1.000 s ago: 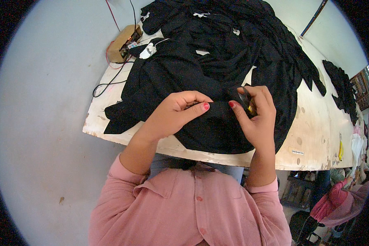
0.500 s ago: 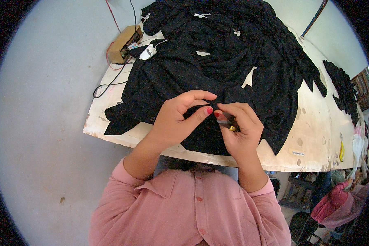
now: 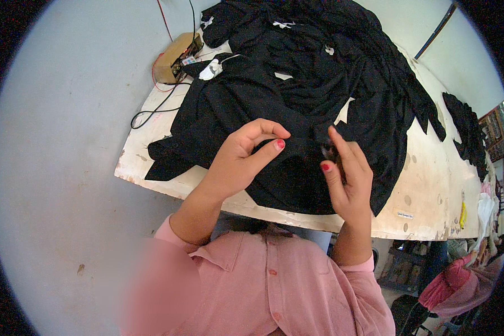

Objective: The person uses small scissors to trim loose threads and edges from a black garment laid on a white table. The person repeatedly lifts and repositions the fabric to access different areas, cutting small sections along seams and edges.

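Black cloth [image 3: 285, 182] lies in loose folds over the table, with some of it raised near my hands. My left hand [image 3: 246, 154] is curled, thumb and bent fingers close together on a fold of this cloth. To its right, my right hand [image 3: 350, 176] is half curled, thumb apart from the forefinger. A small dark tool [image 3: 327, 151] with a shiny metal part sits within its fingers; it looks like thread snips, mostly hidden by the hand. A gap separates the two hands.
The pale worn tabletop [image 3: 425, 190] carries more black cloth [image 3: 466, 131] at the right. A tan box [image 3: 173, 60] with wires stands at the far left, near a white tag [image 3: 210, 69]. Another person's pink sleeve [image 3: 451, 283] shows at lower right.
My right hand has moved right, away from my left hand, and its thumb and forefinger have spread apart. My left hand has barely shifted.
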A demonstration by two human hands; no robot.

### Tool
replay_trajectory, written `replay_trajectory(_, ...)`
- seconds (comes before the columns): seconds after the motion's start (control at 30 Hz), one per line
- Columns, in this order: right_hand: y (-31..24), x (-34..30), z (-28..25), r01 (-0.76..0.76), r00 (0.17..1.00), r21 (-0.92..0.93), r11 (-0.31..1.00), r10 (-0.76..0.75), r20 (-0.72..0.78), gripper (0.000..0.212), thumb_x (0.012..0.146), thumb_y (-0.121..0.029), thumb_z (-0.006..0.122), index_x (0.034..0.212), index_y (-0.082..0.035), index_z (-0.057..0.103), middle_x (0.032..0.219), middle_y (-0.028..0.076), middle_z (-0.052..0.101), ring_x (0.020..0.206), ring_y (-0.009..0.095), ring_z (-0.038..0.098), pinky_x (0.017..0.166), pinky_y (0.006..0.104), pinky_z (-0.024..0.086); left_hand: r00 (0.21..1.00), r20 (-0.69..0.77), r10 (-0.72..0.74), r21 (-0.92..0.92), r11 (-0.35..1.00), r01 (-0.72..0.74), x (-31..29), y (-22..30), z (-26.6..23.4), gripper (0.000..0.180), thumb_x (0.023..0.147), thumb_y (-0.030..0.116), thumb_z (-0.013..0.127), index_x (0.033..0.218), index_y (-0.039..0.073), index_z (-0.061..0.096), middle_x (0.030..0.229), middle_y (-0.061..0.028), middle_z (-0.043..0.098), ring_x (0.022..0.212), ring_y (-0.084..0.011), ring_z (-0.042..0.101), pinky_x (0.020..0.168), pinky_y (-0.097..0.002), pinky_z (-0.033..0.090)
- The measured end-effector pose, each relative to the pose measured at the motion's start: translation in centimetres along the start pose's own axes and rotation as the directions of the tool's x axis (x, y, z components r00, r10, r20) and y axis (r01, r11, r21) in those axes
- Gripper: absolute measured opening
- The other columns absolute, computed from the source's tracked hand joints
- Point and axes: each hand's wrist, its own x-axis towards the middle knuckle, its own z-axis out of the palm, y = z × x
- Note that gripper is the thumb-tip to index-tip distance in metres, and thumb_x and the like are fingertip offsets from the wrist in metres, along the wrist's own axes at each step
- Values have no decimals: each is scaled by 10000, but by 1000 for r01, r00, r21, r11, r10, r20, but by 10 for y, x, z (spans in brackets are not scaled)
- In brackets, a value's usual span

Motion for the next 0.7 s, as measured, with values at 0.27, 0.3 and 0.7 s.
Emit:
replay_trajectory(0.27,4,-2,17,268,949,-230,936,-297,-104,431,728,-155,742,1143,-79,656,851,65,653,629,205,579,548,291,471,1000,2,4,-6,1000,-4,-1,1,1,158,927,45,563,1076,1,587,1019,-24,608,972,-74,552,870,-222,437)
replay_trajectory(0.3,3,-1,18,274,945,-236,932,-306,-111,428,725,-151,743,1139,-79,658,853,65,653,626,204,577,547,291,470,1000,6,-5,-25,1000,6,-2,2,1,157,927,48,564,1076,2,588,1017,-24,609,971,-75,552,871,-223,437)
replay_trajectory(0.7,0,9,20,130,972,-4,991,-129,-194,365,698,-105,747,1054,-78,673,873,82,647,690,246,616,608,312,508,999,37,13,59,998,-15,-5,3,-1,176,896,66,608,1065,19,607,977,-34,634,949,-100,585,874,-239,444)
